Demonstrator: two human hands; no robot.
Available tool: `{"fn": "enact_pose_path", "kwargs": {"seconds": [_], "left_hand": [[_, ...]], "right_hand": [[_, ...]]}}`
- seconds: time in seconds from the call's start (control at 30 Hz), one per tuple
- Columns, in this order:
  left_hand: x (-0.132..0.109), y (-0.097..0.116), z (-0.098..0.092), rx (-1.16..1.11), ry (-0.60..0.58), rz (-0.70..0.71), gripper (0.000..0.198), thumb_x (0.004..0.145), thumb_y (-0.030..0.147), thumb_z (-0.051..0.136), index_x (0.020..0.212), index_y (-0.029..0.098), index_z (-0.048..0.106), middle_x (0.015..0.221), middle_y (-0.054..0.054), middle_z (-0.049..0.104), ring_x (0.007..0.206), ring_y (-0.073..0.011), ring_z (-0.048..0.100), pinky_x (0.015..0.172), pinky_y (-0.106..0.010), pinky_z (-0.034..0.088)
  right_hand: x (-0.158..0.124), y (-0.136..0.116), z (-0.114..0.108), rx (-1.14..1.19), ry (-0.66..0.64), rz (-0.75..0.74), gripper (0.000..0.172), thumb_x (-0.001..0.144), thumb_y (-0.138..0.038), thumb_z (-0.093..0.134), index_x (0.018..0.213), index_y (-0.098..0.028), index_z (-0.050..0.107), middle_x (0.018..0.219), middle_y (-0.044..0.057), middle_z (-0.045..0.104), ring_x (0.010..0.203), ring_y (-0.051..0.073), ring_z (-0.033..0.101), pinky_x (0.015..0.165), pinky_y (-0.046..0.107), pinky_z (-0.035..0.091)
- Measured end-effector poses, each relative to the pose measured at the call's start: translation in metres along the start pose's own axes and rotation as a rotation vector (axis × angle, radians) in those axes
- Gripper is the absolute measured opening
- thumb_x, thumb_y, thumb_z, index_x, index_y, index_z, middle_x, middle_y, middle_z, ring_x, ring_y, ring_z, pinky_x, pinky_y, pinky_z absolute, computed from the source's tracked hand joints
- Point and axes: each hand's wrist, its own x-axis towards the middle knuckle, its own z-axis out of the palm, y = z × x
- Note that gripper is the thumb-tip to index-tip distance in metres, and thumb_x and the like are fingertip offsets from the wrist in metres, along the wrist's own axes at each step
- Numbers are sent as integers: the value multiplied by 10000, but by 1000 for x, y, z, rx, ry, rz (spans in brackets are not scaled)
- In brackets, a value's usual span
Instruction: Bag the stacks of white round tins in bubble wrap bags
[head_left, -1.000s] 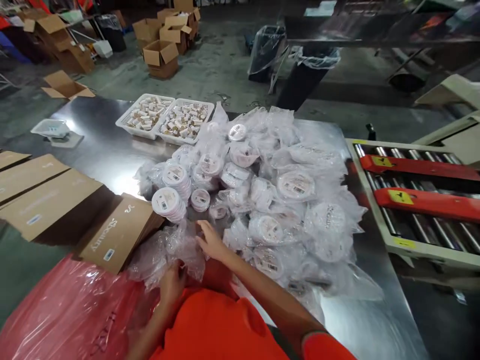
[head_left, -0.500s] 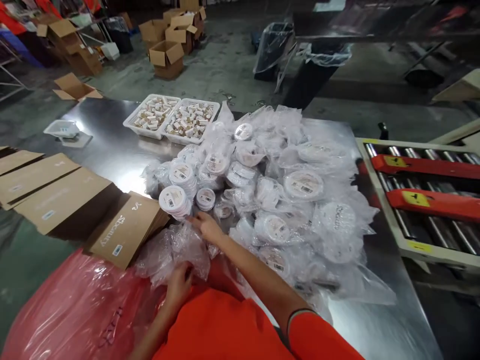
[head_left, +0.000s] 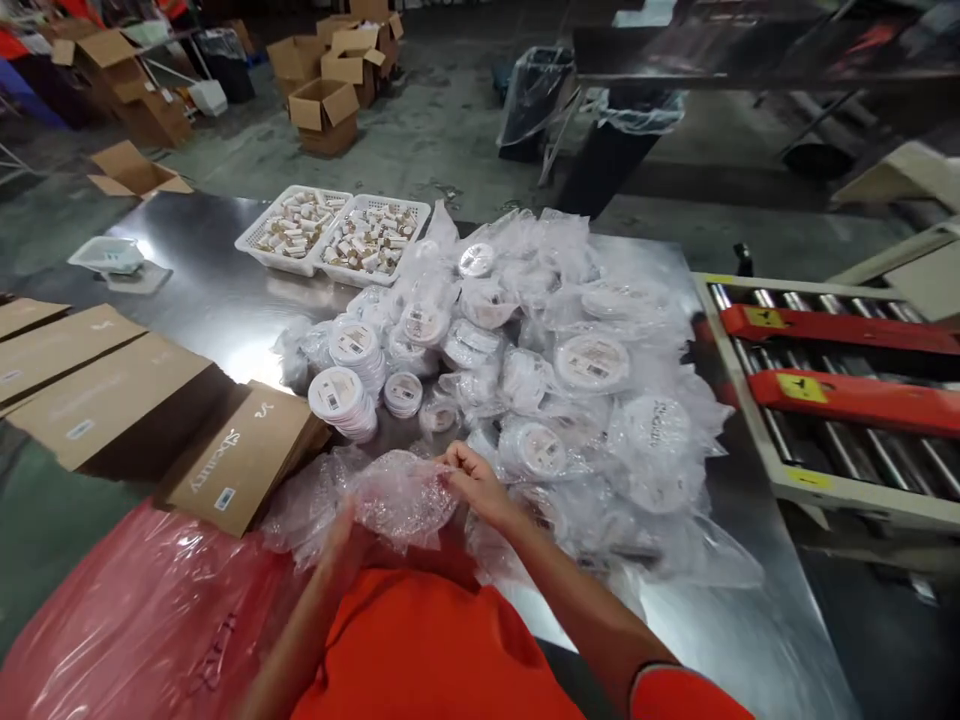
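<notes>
A clear bubble-wrap bag (head_left: 405, 492) is stretched between my two hands at the table's near edge. My right hand (head_left: 471, 478) pinches its right end, fingers pressed together. Blurred by motion, my left hand (head_left: 346, 530) is at the bag's left side, its fingers partly hidden. Just beyond are stacks of round white labelled discs (head_left: 335, 393), with a smaller stack (head_left: 403, 393) beside them. To the right lies a large heap of round items in clear bags (head_left: 592, 362). Flat brown cartons (head_left: 234, 455) lean at the left of the bag.
Two white baskets (head_left: 367, 240) of small white-and-gold pieces stand at the back of the metal table (head_left: 202, 225). A small tray (head_left: 107, 254) sits at the far left. A roller conveyor (head_left: 806, 478) adjoins on the right. A red plastic bag (head_left: 150, 610) bulges at lower left.
My right hand has moved from the small disc stack back toward me and right, and now grips the bag. The bag is spread wider. The view has shifted slightly.
</notes>
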Motion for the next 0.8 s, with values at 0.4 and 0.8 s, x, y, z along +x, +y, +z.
{"fn": "enact_pose_path", "kwargs": {"seconds": [0.4, 0.8], "left_hand": [[-15, 39, 17, -10, -22, -46, 281, 572, 310, 818, 731, 170, 632, 603, 45, 584, 487, -68, 494, 485, -188, 376], [-40, 43, 14, 64, -19, -30, 508, 758, 671, 513, 809, 185, 655, 670, -30, 632, 611, -162, 583, 561, -284, 454]], "right_hand": [[-10, 11, 20, 122, 252, 37, 330, 576, -173, 426, 885, -229, 528, 654, -53, 481, 538, 109, 391, 506, 220, 302], [-13, 2, 34, 68, 394, -11, 153, 743, -316, 556, 860, -220, 580, 793, 8, 587, 704, 157, 514, 652, 268, 415]]}}
